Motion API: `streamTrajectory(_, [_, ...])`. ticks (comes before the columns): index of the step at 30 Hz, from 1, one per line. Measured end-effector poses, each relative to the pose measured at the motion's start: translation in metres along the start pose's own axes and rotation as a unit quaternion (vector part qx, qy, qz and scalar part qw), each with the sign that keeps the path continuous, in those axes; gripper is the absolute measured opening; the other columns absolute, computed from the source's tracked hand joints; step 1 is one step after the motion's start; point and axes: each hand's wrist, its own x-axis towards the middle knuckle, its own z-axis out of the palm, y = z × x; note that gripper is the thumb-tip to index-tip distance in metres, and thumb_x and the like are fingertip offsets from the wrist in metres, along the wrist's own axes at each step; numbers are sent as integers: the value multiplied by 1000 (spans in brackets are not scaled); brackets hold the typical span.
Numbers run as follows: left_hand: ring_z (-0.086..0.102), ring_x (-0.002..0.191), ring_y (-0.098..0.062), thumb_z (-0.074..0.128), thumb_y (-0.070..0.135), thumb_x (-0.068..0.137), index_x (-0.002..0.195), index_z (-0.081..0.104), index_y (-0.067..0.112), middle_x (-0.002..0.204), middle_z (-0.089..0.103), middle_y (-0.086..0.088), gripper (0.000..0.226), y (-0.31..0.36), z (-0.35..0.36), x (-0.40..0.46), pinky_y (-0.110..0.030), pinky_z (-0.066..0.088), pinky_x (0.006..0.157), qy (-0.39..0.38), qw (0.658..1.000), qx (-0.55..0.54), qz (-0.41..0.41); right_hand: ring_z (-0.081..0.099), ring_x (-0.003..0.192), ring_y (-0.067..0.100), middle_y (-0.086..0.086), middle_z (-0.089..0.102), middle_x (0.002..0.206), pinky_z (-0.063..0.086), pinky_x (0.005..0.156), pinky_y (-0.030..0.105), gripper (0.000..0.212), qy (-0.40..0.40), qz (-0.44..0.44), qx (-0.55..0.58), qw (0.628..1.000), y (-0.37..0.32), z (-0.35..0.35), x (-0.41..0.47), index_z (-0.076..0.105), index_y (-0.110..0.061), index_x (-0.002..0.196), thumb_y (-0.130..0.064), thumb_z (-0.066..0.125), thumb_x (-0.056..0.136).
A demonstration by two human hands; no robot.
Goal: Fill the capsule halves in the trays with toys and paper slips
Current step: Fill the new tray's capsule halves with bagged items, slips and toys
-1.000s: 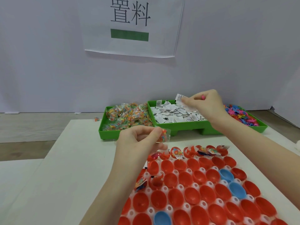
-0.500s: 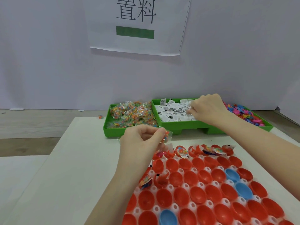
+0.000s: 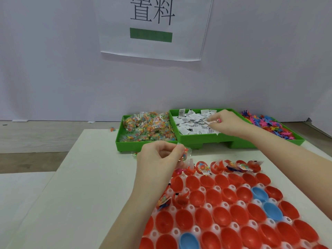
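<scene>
A white tray [image 3: 191,206] of red and blue capsule halves [image 3: 210,196] fills the lower right. Its far row and a few left cups hold toys and packets. My left hand [image 3: 158,157] hovers above the tray's far left corner and pinches a small clear packet of coloured beads [image 3: 239,152]. My right hand [image 3: 225,121] reaches into the middle green bin [image 3: 197,141], fingers curled on the white paper slips [image 3: 192,124], with something pink tucked in the fingers.
A green bin of bead packets [image 3: 147,126] stands left of the slips, a bin of pink and blue toy figures [image 3: 269,125] right of them. A white wall with a printed sign [image 3: 152,26] rises behind. The white table's left edge [image 3: 59,169] drops to the floor.
My right hand, which held a slip up above the bin, has dropped down into the paper slips. My left hand keeps the bead packet in nearly the same place.
</scene>
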Motion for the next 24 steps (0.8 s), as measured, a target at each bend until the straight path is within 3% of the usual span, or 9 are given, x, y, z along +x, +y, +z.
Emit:
streamTrajectory(3, [69,59,-14,65,13,83,76,70,6,69,72,-7,11,-1,1,1,-15,53,58,-3,1000,-1,1,53,114,25,7,48,137,40,83,27,39,70,7,45,996,0,-1,1,45,-14,135,-19,44,96])
streamTrajectory(5, [69,59,-14,65,13,83,75,70,7,69,72,-7,11,-2,0,1,-14,52,55,0,1000,-4,3,54,84,10,0,57,114,38,69,20,37,126,-2,102,987,-1,-4,1,46,-14,133,-21,40,98])
streamTrajectory(7, [69,59,-14,65,12,83,74,70,7,69,71,-7,11,-2,0,0,-11,49,52,2,1000,-10,4,38,63,0,-13,47,85,31,59,16,33,137,-2,143,980,-2,-5,1,49,-16,129,-22,39,98])
streamTrajectory(9, [69,60,-14,65,12,83,74,70,8,70,71,-8,11,-2,1,1,-10,47,51,2,1000,-16,3,42,64,2,-11,44,78,37,64,20,30,127,-5,175,976,-3,-6,-1,52,-19,125,-23,39,98])
streamTrajectory(12, [69,62,-15,65,13,83,74,70,9,70,72,-7,11,-3,3,1,-12,49,53,5,1000,-15,0,56,80,12,6,62,101,47,79,29,28,99,-18,184,978,-5,-7,-4,59,-16,118,-24,44,97])
streamTrajectory(15, [69,62,-15,65,13,83,75,70,9,70,72,-6,10,-4,4,1,-13,51,54,6,1000,-15,-2,41,48,8,23,67,97,40,53,20,35,71,-22,77,994,-4,-3,-4,64,5,103,-25,49,94])
streamTrajectory(19, [70,65,-17,66,14,83,75,70,9,70,72,-6,11,-5,5,2,-13,51,55,11,1000,-6,0,50,53,10,1,57,56,34,58,23,33,58,21,33,998,0,3,2,66,-1,105,-27,52,93])
streamTrajectory(22, [70,66,-18,65,15,83,75,70,9,71,72,-6,11,-6,4,2,-14,52,56,10,1000,-4,2,61,89,27,10,67,90,38,69,29,43,79,50,-107,990,3,5,9,59,-4,115,-39,52,91])
streamTrajectory(24, [70,65,-17,65,14,83,75,70,9,70,71,-6,11,-6,3,2,-13,51,55,11,1000,-3,2,56,80,27,11,65,91,35,64,30,51,130,41,-277,951,7,4,11,56,-3,106,-51,45,91])
